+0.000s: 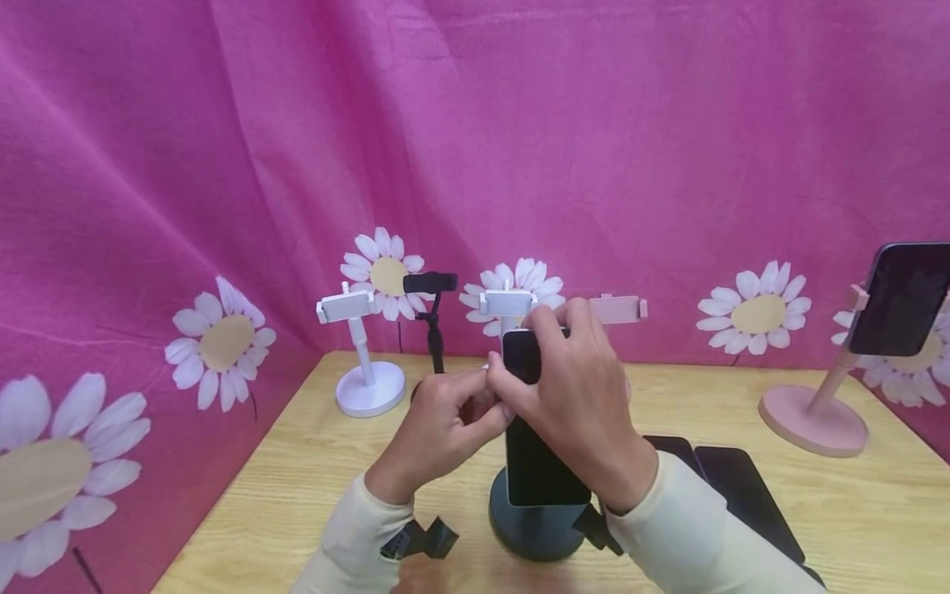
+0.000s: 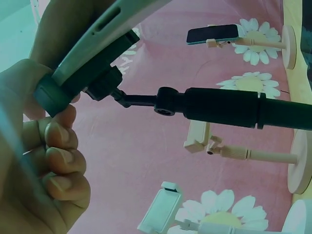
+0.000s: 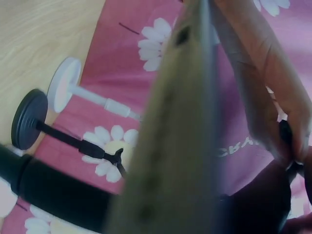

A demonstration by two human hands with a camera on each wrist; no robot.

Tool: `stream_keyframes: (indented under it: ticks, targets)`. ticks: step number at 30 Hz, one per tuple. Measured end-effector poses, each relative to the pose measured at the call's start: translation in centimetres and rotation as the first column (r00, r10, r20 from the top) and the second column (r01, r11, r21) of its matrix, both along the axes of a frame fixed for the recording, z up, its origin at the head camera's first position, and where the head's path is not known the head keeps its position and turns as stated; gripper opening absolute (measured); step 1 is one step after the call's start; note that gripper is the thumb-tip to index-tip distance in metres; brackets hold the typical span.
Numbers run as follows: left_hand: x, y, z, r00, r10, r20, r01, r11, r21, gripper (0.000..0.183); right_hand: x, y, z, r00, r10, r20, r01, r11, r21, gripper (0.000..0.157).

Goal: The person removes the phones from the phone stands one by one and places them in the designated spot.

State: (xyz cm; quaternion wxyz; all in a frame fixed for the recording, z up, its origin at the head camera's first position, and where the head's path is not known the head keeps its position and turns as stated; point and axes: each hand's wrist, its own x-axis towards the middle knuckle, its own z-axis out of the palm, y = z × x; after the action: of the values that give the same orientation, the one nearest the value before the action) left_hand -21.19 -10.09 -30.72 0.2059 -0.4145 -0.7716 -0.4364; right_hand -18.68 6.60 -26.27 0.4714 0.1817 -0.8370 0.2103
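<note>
A black-screened phone (image 1: 545,466) stands upright and tilted in the clamp of a black phone stand (image 1: 530,528). My left hand (image 1: 445,429) pinches the clamp (image 2: 51,97) at the phone's left edge, its other fingers curled. Across the upper part of the phone lies my right hand (image 1: 575,396), gripping it with fingers over its top and thumb by the left edge. The two hands meet there, hiding much of the clamp. In the left wrist view, the clamp's ball joint (image 2: 105,83) joins a thin arm to the black pole (image 2: 222,105).
Behind are a white stand (image 1: 369,388), a black stand (image 1: 433,318), another white stand (image 1: 507,304) and a pink stand (image 1: 619,309). On the right, a pink stand (image 1: 816,417) holds a phone (image 1: 901,301). Dark phones (image 1: 750,495) lie on the wooden table (image 1: 260,528) beside my right forearm.
</note>
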Motion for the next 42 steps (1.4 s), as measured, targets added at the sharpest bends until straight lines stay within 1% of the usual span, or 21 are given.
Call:
stream_keyframes:
  ticks: [2,4,9,14,17,21,26,33,35,37,39,42]
  targets:
    - [-0.1,0.0,0.1,1.0,-0.001,-0.005,0.001,1.0,0.008,0.008,-0.1,0.0,0.1,1.0,0.002,-0.004,-0.002,1.0,0.008,0.032]
    - [0.0,-0.1,0.1,1.0,-0.004,0.005,0.004,1.0,0.014,0.008,-0.1,0.0,0.2,1.0,0.004,-0.009,-0.004,1.0,0.013,0.032]
    - [0.0,-0.1,0.0,1.0,-0.009,0.018,0.009,1.0,0.017,0.011,-0.1,0.2,-0.1,0.999,0.012,-0.031,-0.011,1.0,0.014,0.032]
    - [-0.2,-0.4,-0.2,1.0,-0.002,-0.008,0.003,1.0,0.024,0.015,-0.4,0.3,-0.2,0.999,0.026,-0.047,-0.025,1.0,0.016,0.031]
    - [-0.3,-0.9,-0.2,1.0,0.004,-0.03,-0.003,0.999,0.035,0.014,-0.6,0.2,0.0,0.999,0.038,-0.036,-0.037,0.999,0.027,0.032]
    - [-0.3,-1.3,0.0,0.999,0.004,-0.039,-0.003,0.999,0.034,0.009,-0.6,0.1,0.2,0.998,0.058,-0.014,-0.057,0.998,0.034,0.032]
    - [-0.5,-1.1,0.0,0.999,-0.013,-0.05,0.015,0.999,0.028,0.011,-0.5,0.6,0.1,0.994,0.106,-0.012,-0.105,0.994,0.033,0.03]
    - [-0.5,-0.7,-0.2,0.997,-0.024,-0.076,0.026,0.999,0.027,0.016,0.0,1.3,0.0,0.975,0.22,-0.025,-0.22,0.975,0.007,0.025]
    - [-0.4,-0.5,-0.2,0.994,-0.014,-0.107,0.016,1.0,0.012,0.015,0.1,1.3,0.0,0.972,0.232,-0.033,-0.231,0.973,0.012,0.024]
    - [-0.3,-0.4,-0.2,0.989,0.005,-0.15,-0.007,1.0,-0.007,0.016,0.1,1.3,0.1,0.97,0.242,-0.039,-0.241,0.97,0.017,0.023]
    - [-0.2,-0.2,-0.2,0.984,0.022,-0.177,-0.026,0.999,-0.023,0.014,0.1,1.3,0.1,0.968,0.247,-0.047,-0.246,0.969,0.023,0.023]
    - [-0.1,0.0,-0.1,0.985,0.023,-0.171,-0.029,0.999,-0.035,0.012,0.1,1.2,0.2,0.964,0.264,-0.046,-0.263,0.965,0.012,0.022]
